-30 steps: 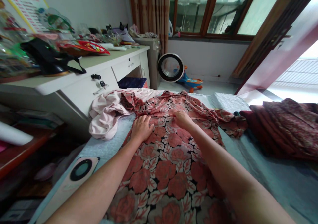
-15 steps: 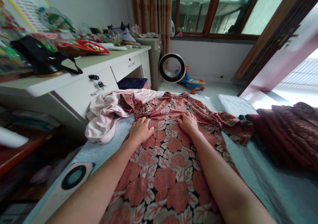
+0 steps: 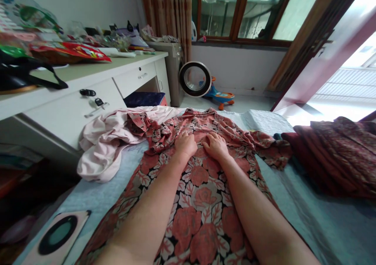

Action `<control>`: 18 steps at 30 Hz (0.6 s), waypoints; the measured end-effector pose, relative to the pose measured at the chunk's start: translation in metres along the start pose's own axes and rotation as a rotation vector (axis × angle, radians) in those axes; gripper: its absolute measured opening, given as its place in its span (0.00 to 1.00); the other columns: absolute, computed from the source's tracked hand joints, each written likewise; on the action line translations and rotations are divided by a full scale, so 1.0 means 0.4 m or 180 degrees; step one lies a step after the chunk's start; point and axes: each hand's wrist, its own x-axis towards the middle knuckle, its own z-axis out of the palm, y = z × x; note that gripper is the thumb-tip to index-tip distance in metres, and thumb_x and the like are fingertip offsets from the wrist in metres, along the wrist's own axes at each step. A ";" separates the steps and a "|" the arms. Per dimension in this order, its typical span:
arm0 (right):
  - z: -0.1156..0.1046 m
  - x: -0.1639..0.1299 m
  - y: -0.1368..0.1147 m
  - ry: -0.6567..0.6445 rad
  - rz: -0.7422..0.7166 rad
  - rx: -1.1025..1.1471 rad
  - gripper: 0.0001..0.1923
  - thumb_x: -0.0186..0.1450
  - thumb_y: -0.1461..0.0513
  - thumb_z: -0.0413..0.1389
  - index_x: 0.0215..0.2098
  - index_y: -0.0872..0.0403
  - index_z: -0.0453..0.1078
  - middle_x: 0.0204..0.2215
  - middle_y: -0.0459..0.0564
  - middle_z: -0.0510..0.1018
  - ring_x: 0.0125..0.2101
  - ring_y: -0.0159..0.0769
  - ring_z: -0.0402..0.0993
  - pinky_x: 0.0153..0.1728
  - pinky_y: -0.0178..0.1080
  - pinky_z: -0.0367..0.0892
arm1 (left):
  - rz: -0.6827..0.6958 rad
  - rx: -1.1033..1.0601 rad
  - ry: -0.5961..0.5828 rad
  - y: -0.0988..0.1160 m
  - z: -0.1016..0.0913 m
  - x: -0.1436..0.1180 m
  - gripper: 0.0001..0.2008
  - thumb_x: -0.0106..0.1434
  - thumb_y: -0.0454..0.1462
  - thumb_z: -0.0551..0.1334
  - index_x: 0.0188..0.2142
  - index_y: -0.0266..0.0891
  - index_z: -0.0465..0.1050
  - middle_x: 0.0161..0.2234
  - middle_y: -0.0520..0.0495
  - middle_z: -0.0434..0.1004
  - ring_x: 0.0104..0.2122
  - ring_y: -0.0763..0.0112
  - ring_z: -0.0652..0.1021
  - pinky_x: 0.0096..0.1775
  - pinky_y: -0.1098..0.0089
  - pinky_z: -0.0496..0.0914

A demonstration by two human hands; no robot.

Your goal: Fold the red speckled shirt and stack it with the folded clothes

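A flat card with a dark ring [image 3: 57,235] lies at the near left edge of the bed [image 3: 323,214], close to the floral garment's hem; any tug on the cloth toward that side could nudge it off the edge. Further back, a pink garment [image 3: 105,147] is bunched against the floral garment [image 3: 199,194], and one floral sleeve lies over it. The two could drag together if the floral cloth is pulled, undoing whatever flatness it has.

The left hand [image 3: 186,144] rests palm down on the upper middle of the floral garment, fingers loosely curled and pressing, gripping nothing that I can see. The right hand [image 3: 216,146] lies just beside it, nearly touching, also pressing flat with fingers bent over a ridge of cloth; whether it pinches a fold is not clear. The garment is spread lengthwise along the bed beneath both forearms, and their weight pins the lower part, so pushing the hands forward would likely heap wrinkles up near the collar.

To the right, the other floral sleeve trails toward a dark red patterned pile [image 3: 335,151] and could snag in it.
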 end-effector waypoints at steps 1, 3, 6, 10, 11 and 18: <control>0.000 0.002 0.005 -0.0028 -0.0004 0.0026 0.21 0.68 0.52 0.51 0.54 0.53 0.70 0.60 0.57 0.69 0.57 0.46 0.65 0.57 0.46 0.57 | -0.0103 0.0002 0.0088 -0.002 0.013 0.000 0.12 0.62 0.35 0.58 0.43 0.39 0.77 0.48 0.34 0.76 0.50 0.50 0.75 0.48 0.55 0.71; 0.001 0.007 0.018 -0.0077 -0.0003 0.0076 0.22 0.67 0.51 0.52 0.55 0.53 0.69 0.60 0.57 0.68 0.58 0.46 0.65 0.58 0.46 0.56 | -0.0275 0.0013 0.0260 -0.010 0.034 -0.002 0.14 0.63 0.38 0.59 0.46 0.39 0.76 0.50 0.34 0.74 0.52 0.46 0.72 0.48 0.52 0.71; 0.004 0.015 0.041 -0.0109 0.0056 0.0159 0.25 0.65 0.50 0.54 0.56 0.53 0.69 0.62 0.57 0.66 0.60 0.47 0.62 0.60 0.47 0.56 | -0.0409 0.0079 0.0324 -0.021 0.052 -0.007 0.18 0.65 0.44 0.58 0.51 0.41 0.73 0.54 0.36 0.71 0.54 0.45 0.69 0.49 0.50 0.70; 0.004 0.024 0.071 -0.0002 0.0132 0.0261 0.24 0.63 0.54 0.56 0.54 0.56 0.71 0.60 0.59 0.68 0.59 0.47 0.63 0.59 0.45 0.57 | -0.0399 0.0123 0.0291 -0.027 0.066 -0.008 0.22 0.66 0.49 0.57 0.55 0.43 0.70 0.58 0.39 0.67 0.57 0.47 0.65 0.54 0.51 0.66; 0.001 0.026 0.077 0.0075 0.0155 0.0274 0.21 0.63 0.55 0.56 0.52 0.57 0.72 0.57 0.59 0.70 0.57 0.46 0.65 0.58 0.44 0.58 | -0.0373 0.0131 0.0284 -0.027 0.068 -0.008 0.22 0.66 0.49 0.56 0.55 0.44 0.70 0.59 0.39 0.66 0.58 0.47 0.65 0.54 0.51 0.65; -0.015 0.030 0.087 0.0424 0.0322 0.0298 0.12 0.63 0.65 0.51 0.40 0.54 0.75 0.40 0.54 0.77 0.43 0.40 0.70 0.46 0.37 0.63 | -0.0132 0.0089 0.0340 -0.026 0.066 0.007 0.18 0.65 0.45 0.59 0.52 0.41 0.73 0.55 0.38 0.70 0.56 0.46 0.67 0.53 0.51 0.66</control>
